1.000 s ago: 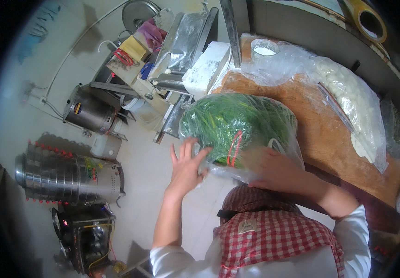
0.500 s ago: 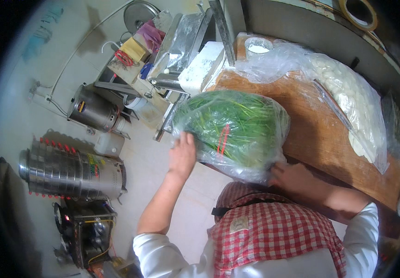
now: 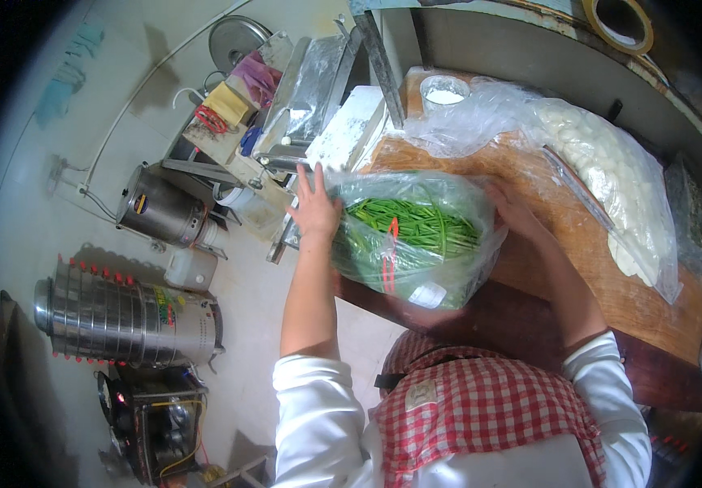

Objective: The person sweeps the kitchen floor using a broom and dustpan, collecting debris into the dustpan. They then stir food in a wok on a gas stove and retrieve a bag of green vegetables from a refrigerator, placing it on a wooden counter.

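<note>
A large clear plastic bag [image 3: 481, 272] full of long thin green stalks [image 3: 416, 224], chive-like, lies at the front edge of the wooden table. Red print and a white label show on its near side. My left hand [image 3: 316, 207] is against the bag's left side, fingers spread and pointing away from me. At the right edge, my right hand [image 3: 509, 210] has its fingers closed on the plastic; their tips are partly hidden by the film.
Right of the bag, the wooden table [image 3: 546, 236] carries a plastic bag of white dough pieces [image 3: 603, 163] and a long metal bar [image 3: 578, 187]. A tub of white powder [image 3: 444, 93] stands at the back. A floury metal machine [image 3: 318, 89] adjoins on the left; stacked steamers [image 3: 115, 305] stand lower left.
The bag of greens has turned, so its white label and the stalks now show toward me. Both my hands have moved farther away along its sides, and my left fingers have spread.
</note>
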Available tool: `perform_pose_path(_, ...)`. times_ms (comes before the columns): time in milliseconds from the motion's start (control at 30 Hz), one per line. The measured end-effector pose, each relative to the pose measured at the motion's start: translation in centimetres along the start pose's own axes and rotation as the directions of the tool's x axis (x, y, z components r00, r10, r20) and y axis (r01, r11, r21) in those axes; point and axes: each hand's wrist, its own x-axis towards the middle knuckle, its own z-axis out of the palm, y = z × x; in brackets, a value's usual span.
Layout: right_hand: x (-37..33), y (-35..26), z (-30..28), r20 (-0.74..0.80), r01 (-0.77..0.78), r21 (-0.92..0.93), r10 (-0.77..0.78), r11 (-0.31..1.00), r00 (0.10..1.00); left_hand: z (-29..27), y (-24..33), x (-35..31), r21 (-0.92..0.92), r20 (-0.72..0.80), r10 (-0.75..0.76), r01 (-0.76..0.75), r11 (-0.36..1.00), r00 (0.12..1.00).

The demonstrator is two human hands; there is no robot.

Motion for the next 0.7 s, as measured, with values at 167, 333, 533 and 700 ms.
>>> perform_pose_path(167,-0.9,2.7,-1.4,0.142,-0.087,0.327,0.042,0.941,0.989,-0.1,-4.6,-2.3,-0.292,0.132,0.166,-0.122,0.949,0.977)
perform_pose_path(333,-4.5,1.7,-2.6,-0.249,0.109,0.038,-0.096,0.993,0.964,-1.1,-7.9,-6.1,-0.537,-0.161,0.363,-0.39,0.748,0.918)
perform_pose_path(533,-7.1,-11.3,7.0,0.134,0.75,-0.345,-0.761,0.564,0.635,-4.3,-4.5,-10.1,0.065,-0.237,0.522,-0.523,0.85,0.819)
perform_pose_path(700,-1.1,-12.3,14.0,0.416,0.921,-0.344,-0.851,0.18,0.321,-3.3,-4.6,-10.5,-0.011,-0.129,0.609,-0.616,0.788,0.782)
